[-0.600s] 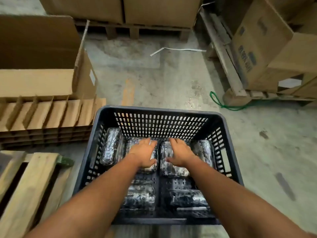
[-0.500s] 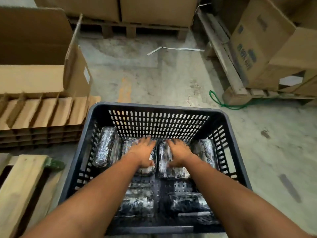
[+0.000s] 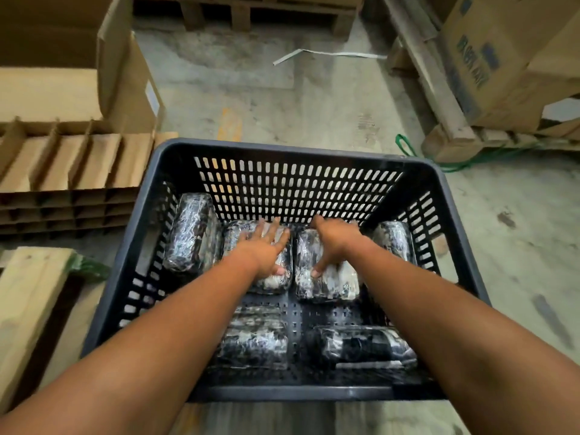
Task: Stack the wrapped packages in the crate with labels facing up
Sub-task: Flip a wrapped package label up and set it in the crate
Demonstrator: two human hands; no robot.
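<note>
Glossy film-wrapped packages (image 3: pixel 326 271), perforated plastic crate (image 3: pixel 295 186)

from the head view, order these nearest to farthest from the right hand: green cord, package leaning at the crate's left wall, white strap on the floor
From the right hand:
1. Leaning package, left side inside the crate.
2. Green cord, on the floor beyond the crate's far right corner.
3. White strap, far up the floor.

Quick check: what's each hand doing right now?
Left hand: open, fingers spread, palm down on a wrapped package.
Right hand: open, palm down on the neighbouring wrapped package; gripping nothing.
</note>
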